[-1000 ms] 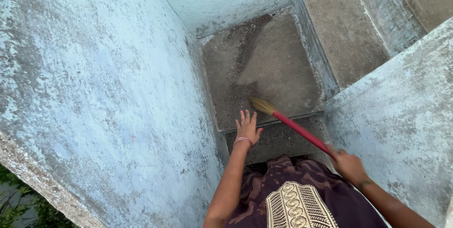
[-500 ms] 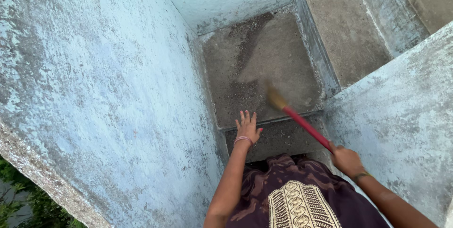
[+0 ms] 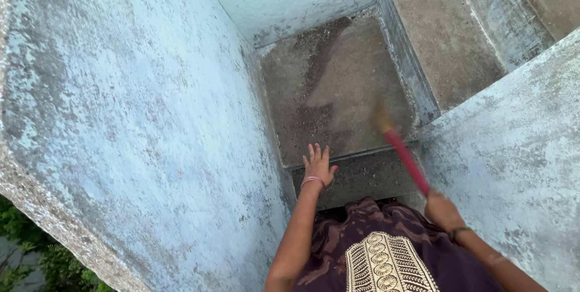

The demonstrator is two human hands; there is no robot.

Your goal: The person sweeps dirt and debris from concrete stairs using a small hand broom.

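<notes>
While the right hand (image 3: 443,210) is closed around the very end of the red handle of the broom (image 3: 406,158), that's about all the grip it has: one fist at the far tip, with the yellowish bristle head (image 3: 382,120) blurred out over the concrete landing (image 3: 338,86). Holding it that far back means not much control, so I'd guess the head could skid or twist, or the handle could slip right out of the fist on a hard flick.

The left hand (image 3: 318,166) isn't holding anything. It's flat and fingers spread, pressed on the edge of the step (image 3: 356,174) just left of the broom. It's close to the sweep path, so a stroke coming back leftward could easily rap those fingers.

Further out, the landing has a dark band of grit and debris (image 3: 314,50) running up toward the back corner, with more scattered near the front edge. Flicking fast will probably just spray it against the pale blue wall (image 3: 139,105) or down onto the lower step rather than gather it.

Bigger worry, imo: the person is leaning forward over descending stairs, weight on that one planted palm, on gritty concrete. If the palm slides on the loose dirt, that could be a nasty tumble between the wall and the side parapet (image 3: 519,153).
</notes>
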